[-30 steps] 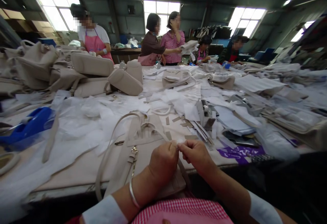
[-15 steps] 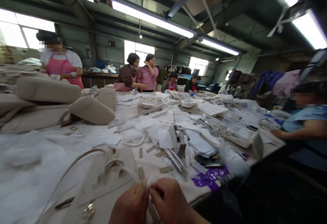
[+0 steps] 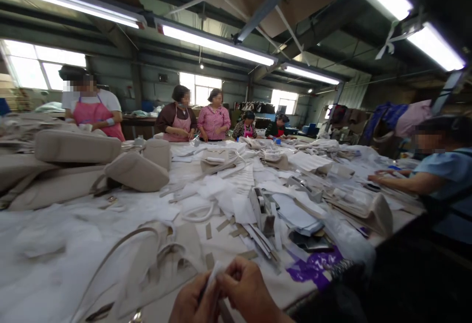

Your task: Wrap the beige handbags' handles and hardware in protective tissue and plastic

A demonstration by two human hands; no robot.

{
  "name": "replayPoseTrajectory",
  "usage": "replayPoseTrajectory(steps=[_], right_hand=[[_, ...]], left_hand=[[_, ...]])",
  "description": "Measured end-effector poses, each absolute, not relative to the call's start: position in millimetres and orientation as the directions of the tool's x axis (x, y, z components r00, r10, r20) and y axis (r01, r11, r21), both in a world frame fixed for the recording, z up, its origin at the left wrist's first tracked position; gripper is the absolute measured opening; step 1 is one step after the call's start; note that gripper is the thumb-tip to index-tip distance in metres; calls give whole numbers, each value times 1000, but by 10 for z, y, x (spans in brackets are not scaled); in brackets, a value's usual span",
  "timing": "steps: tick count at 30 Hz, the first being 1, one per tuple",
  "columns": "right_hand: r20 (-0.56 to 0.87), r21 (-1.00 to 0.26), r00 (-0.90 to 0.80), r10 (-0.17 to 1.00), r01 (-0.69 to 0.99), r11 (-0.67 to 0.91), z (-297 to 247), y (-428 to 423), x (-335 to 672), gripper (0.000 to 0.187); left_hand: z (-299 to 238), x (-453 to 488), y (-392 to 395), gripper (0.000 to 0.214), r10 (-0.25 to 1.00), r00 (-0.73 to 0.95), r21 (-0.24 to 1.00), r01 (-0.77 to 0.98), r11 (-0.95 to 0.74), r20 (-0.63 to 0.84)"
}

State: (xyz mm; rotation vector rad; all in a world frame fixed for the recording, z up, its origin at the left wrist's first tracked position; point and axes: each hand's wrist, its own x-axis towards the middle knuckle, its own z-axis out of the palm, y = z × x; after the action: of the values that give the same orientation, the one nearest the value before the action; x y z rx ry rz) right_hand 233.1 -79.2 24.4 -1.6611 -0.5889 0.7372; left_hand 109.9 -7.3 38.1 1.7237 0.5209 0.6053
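Both hands meet low in the view, near its bottom edge, with a narrow piece of white wrapping between them. The left hand has its fingers closed around the wrapping from the left, so that the piece rises between the thumb and the curled fingers, and its upper end stands out just above them. The right hand comes from the other side, thumb and fingertips pinched together on the wrapping's right edge, just beside the left fingers. Below the pinch, a beige strip runs down out of view; whether it joins the wrapping cannot be told. To the left of the hands, a beige handbag lies on the surface, its thin strap looping away. Beyond the fingers are small beige strips and a grey tape dispenser, with crumpled purple plastic to the right. Farther right, a co-worker in a blue top reaches over the surface.
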Motion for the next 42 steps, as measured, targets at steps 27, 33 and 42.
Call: replayPoseTrajectory(steps=[27, 33, 42], right_hand=[[101, -991, 508, 856, 131, 39, 344, -1104, 2520, 29], [103, -975, 607, 788, 217, -39, 431, -1108, 2412, 34], [107, -912, 584, 805, 380, -155, 829, -914, 2253, 35]], left_hand=[[648, 637, 10, 35, 338, 939, 976, 129, -178, -63], [773, 529, -160, 38, 350, 885, 939, 343, -40, -308], [642, 562, -320, 35, 256, 851, 856, 345, 385, -458]])
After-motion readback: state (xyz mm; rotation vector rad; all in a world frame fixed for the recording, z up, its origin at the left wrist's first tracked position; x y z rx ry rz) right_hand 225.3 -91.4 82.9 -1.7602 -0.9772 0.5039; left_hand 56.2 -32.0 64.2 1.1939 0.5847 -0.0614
